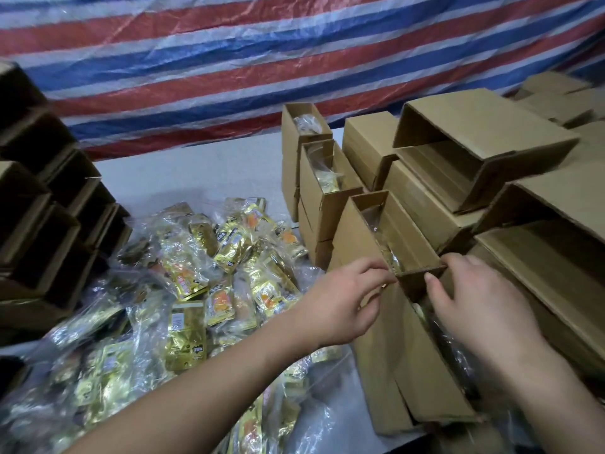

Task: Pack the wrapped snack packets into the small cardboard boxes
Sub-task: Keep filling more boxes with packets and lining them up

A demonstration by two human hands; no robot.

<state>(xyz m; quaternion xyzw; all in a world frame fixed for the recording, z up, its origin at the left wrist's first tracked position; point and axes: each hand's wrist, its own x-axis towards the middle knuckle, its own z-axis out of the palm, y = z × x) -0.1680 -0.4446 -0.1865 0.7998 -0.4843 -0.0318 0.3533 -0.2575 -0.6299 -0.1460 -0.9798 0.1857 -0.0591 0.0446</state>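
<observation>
Gold-and-orange snack packets (183,283), brown cardboard boxes (366,244), red-white-blue striped tarp (229,60)

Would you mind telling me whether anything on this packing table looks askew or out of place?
Nothing looks damaged. The snack packets lie in a loose, jumbled heap rather than sorted. The open box that both hands hold at its near end sits tilted against the cardboard stack, which is itself unevenly piled.

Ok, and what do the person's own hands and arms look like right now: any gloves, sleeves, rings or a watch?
Both are bare. The left hand and right hand wear no gloves, and no ring shows on the visible fingers. Both forearms are uncovered as far as the frame's lower edge, with no sleeve, watch or bracelet in view. Fingernails look short and unpainted, though the picture is slightly blurred.
</observation>
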